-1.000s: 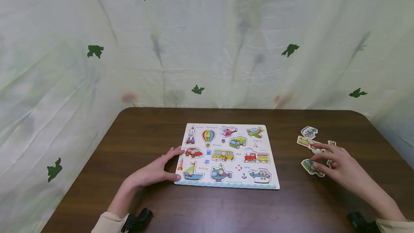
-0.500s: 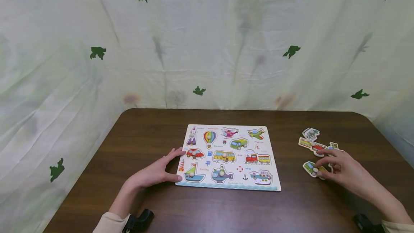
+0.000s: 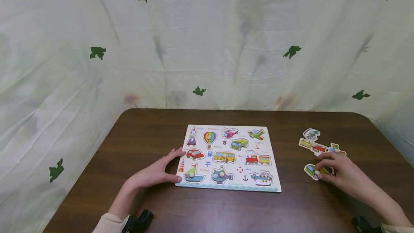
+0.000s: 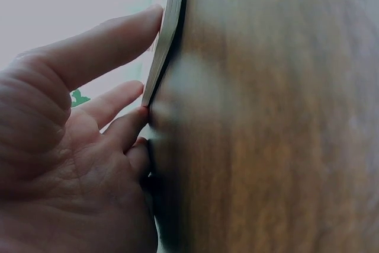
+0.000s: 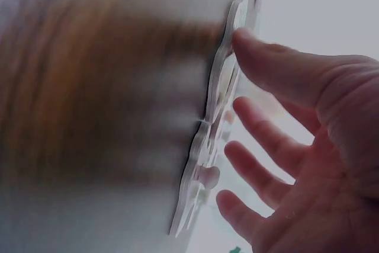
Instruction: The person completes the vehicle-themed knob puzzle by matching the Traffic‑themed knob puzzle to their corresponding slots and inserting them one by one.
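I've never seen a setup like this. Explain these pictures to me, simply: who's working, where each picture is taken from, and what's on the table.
There is no machine here, just a person's two bare hands. The wide picture comes from a camera worn on the head, looking forward and down. The two close ones come from cameras worn on the wrists, one looking at each hand's work.

On the brown table lies a white puzzle board showing cars, boats and aircraft. A few loose pieces lie to its right.

The left hand rests at the board's left edge. The right hand is at a green piece; whether it grips it is unclear.
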A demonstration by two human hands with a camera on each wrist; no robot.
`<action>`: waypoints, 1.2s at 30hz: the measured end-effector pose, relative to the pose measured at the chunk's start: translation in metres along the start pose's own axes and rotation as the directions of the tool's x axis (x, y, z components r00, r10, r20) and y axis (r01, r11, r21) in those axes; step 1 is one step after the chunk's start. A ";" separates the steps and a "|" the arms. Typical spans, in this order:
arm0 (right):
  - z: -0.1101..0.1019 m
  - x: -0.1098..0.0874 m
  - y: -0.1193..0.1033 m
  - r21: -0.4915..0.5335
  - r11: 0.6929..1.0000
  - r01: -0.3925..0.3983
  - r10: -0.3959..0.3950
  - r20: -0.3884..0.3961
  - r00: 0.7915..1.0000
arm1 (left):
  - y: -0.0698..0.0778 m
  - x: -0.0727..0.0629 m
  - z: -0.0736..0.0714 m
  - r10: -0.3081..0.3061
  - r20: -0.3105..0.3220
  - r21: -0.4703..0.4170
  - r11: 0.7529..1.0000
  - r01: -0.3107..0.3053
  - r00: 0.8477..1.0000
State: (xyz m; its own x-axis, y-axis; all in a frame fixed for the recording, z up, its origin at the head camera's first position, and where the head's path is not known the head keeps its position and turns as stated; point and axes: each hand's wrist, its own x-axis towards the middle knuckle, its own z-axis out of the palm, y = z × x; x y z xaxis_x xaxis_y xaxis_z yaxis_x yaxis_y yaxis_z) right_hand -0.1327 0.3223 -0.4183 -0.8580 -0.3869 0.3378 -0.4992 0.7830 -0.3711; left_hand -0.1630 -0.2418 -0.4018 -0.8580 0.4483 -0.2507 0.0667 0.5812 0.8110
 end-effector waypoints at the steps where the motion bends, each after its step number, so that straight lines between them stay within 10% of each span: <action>1: 0.001 0.000 -0.001 0.000 1.000 0.014 -0.014 -0.010 1.000 | 0.000 -0.001 0.000 -0.001 -0.001 0.001 1.000 0.001 1.000; 36: 0.000 0.019 -0.071 0.070 0.972 0.223 -0.206 -0.198 0.958 | 0.000 -0.001 0.002 -0.008 -0.021 0.018 1.000 0.009 1.000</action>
State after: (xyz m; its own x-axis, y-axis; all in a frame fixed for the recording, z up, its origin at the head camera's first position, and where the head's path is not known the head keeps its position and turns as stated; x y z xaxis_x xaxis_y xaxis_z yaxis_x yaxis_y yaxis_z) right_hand -0.1135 0.2594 -0.3854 -0.6957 -0.4354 0.5713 -0.6853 0.6406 -0.3463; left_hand -0.1606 -0.2412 -0.4028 -0.8688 0.4294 -0.2465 0.0684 0.5972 0.7992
